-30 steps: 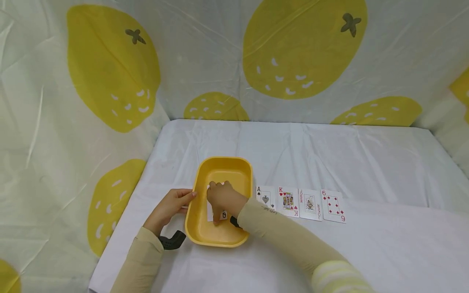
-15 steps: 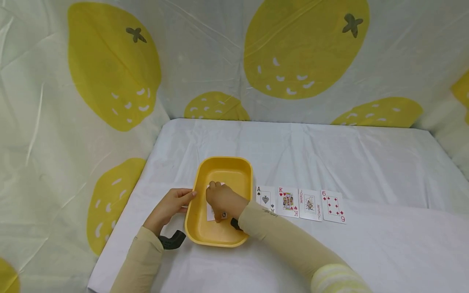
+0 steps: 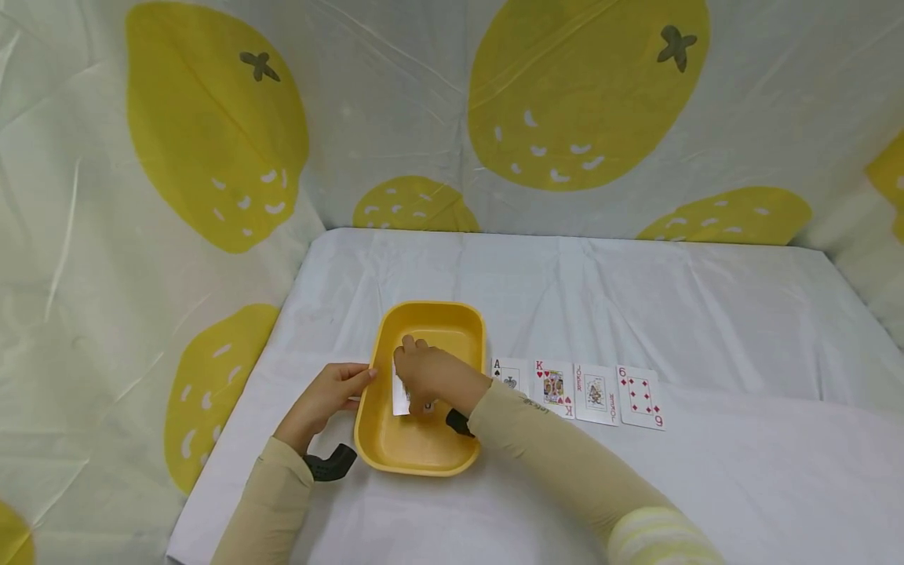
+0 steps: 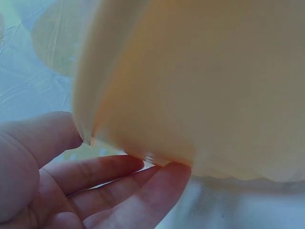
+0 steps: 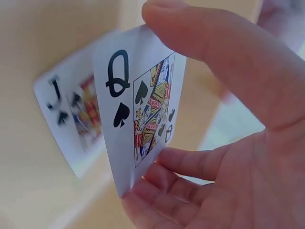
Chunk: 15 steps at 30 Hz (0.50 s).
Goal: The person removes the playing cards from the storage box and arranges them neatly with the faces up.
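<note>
Our right fingers (image 5: 188,164) clamp the queen of spades (image 5: 119,90) by opposite edges inside the tray (image 3: 424,473); left fingers (image 4: 102,171) grip its left rim (image 3: 363,408); most worktop (image 3: 727,329) room lies rightward.

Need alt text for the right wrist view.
A person's right-hand grip holds a queen of spades by its edges. Behind it, partly covered, a jack of spades shows against the blurred yellow tray.
</note>
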Each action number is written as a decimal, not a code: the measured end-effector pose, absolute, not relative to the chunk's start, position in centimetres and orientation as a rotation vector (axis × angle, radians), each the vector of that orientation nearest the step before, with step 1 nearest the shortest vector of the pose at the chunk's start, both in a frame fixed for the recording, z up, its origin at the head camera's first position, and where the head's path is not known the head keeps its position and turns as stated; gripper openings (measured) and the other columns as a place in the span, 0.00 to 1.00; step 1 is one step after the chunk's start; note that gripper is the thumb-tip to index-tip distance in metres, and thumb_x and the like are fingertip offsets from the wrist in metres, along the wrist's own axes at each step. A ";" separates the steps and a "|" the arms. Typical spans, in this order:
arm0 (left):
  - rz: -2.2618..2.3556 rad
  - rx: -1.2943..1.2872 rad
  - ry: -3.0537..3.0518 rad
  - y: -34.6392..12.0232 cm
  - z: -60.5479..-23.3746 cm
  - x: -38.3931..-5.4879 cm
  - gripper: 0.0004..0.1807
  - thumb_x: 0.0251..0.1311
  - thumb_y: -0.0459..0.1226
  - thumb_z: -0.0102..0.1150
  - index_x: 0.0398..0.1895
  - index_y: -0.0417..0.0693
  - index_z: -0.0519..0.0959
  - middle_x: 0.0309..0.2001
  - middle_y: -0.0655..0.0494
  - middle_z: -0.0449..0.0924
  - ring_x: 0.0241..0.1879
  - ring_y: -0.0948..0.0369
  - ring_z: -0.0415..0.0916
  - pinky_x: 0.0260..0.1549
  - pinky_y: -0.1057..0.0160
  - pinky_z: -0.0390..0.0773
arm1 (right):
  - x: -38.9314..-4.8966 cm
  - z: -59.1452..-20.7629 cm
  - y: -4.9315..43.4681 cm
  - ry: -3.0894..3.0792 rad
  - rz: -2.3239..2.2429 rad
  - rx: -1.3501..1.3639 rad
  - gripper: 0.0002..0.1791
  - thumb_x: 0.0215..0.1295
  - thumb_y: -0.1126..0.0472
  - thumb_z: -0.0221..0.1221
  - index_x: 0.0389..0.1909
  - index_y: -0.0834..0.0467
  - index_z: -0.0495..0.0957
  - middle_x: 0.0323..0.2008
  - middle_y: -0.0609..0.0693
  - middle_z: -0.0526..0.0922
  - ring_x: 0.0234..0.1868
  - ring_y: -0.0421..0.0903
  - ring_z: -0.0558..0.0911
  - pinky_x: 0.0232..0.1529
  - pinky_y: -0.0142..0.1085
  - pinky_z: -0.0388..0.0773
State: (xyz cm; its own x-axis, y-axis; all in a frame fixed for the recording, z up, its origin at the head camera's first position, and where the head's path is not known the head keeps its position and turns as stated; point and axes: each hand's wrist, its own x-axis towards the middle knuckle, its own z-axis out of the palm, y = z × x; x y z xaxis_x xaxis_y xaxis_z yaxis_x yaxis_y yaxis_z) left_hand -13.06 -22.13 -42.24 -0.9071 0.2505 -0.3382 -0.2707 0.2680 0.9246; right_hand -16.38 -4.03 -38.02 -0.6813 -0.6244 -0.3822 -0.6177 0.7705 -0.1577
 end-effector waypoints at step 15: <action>1.658 -0.064 2.135 -21.9 -42.4 -13.2 0.25 0.62 0.42 0.52 0.53 0.28 0.70 0.42 0.42 0.78 0.36 0.55 0.78 0.34 0.59 0.79 | -16.9 -34.3 0.9 2.599 -0.145 -0.880 0.47 0.37 0.53 0.72 0.57 0.65 0.60 0.44 0.53 0.63 0.41 0.46 0.65 0.43 0.30 0.69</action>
